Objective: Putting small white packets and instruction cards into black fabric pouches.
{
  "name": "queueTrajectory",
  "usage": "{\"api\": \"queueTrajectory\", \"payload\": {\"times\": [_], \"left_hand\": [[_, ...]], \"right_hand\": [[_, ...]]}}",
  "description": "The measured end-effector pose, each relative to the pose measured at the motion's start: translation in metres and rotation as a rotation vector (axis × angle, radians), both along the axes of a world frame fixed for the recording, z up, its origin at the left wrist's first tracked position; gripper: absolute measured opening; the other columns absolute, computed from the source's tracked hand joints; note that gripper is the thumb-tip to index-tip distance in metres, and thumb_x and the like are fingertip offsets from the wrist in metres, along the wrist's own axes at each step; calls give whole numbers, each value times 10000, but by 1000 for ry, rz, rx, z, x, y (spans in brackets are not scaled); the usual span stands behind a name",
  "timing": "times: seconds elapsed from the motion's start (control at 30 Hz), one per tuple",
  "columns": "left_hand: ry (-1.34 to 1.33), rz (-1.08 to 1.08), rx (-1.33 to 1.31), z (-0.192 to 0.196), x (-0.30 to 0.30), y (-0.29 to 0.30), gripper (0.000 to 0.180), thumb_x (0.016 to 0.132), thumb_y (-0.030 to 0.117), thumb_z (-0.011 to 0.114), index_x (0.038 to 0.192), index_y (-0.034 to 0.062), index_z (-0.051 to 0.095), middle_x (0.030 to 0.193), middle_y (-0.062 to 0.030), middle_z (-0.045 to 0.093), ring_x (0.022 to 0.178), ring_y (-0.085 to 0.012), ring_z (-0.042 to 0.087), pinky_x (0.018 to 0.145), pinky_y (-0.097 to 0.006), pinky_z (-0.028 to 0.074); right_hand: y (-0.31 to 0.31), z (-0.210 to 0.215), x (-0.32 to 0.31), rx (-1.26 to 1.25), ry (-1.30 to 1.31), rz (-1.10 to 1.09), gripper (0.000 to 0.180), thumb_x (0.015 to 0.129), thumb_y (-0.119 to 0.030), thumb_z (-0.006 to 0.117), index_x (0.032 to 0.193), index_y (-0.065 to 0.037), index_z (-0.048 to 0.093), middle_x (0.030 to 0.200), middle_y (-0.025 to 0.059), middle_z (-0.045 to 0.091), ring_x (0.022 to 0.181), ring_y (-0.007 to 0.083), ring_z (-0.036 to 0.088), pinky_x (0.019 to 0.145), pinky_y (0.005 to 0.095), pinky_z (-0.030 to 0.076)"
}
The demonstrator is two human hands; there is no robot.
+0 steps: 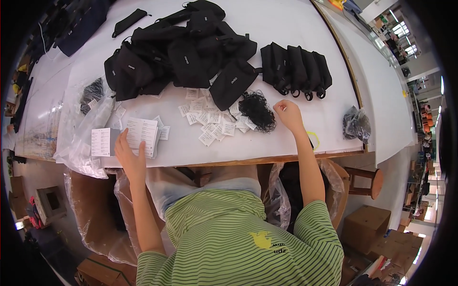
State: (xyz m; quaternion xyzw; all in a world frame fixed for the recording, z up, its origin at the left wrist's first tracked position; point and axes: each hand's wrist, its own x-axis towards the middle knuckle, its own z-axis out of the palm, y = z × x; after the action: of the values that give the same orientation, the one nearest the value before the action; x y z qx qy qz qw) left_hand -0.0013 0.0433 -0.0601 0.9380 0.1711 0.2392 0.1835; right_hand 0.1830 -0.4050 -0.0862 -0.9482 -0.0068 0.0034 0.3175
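My left hand (130, 155) rests at a stack of white printed cards (143, 135), fingers stretched along its left edge and thumb apart over its face. Another white card stack (100, 142) lies just left of those fingers. My right hand (288, 115) is closed in a pinch over the table; whatever it may hold is too small to make out. Beside it lies a tangle of thin black strings (257, 112). Loose white labels (210, 125) are scattered left of the strings. A black fabric pouch (233, 85) rests at their far side.
A heap of black pouches (176, 52) covers the far middle of the white table (191, 152). Several more pouches (296, 69) stand in a row at right. Clear plastic bags (86, 128) lie at left, a bagged black bundle (356, 124) at right. Plastic-lined boxes (90, 214) stand below the edge.
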Motion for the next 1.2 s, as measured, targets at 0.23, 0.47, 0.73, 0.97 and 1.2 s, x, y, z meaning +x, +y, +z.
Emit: {"api": "queueTrajectory", "payload": {"times": [0.23, 0.47, 0.73, 0.97, 1.2], "left_hand": [[-26, 110, 99, 9, 12, 1, 528, 753, 105, 705, 1234, 88, 486, 1091, -103, 508, 1070, -311, 475, 954, -472, 318], [118, -42, -326, 32, 10, 18, 203, 834, 46, 619, 879, 13, 424, 737, -107, 461, 735, -247, 490, 705, -342, 390], [-239, 38, -892, 51, -18, 0, 147, 903, 65, 513, 1017, 8, 440, 943, -58, 484, 897, -136, 434, 865, -266, 373], [-65, -86, -996, 49, -34, -30, 292, 959, 132, 454, 1224, 15, 417, 1149, -100, 494, 1072, -164, 428, 983, -264, 309], [105, -169, -1016, 57, -33, -49, 328, 999, 265, 462, 1208, 14, 439, 1108, -98, 531, 1033, -167, 448, 960, -272, 335]], "right_hand": [[10, 11, 3, -137, 19, 23, 197, 751, -237, 704, 812, -52, 677, 819, 133, 658, 755, 300, 636, 680, 384, 496], [20, -1, 0, -383, -123, 144, 128, 759, -182, 661, 768, -54, 669, 839, 146, 660, 792, 341, 635, 708, 408, 500], [31, 79, -8, 45, -74, 158, 150, 771, -157, 668, 771, -8, 657, 677, 81, 621, 630, 193, 585, 615, 306, 460], [58, 139, -23, 406, -175, 132, 120, 823, -115, 673, 819, -4, 627, 656, -7, 557, 591, 61, 453, 553, 226, 383], [67, 141, -23, 173, -461, 218, 99, 833, -89, 682, 839, -33, 600, 718, 2, 555, 561, 95, 454, 527, 220, 368]]}}
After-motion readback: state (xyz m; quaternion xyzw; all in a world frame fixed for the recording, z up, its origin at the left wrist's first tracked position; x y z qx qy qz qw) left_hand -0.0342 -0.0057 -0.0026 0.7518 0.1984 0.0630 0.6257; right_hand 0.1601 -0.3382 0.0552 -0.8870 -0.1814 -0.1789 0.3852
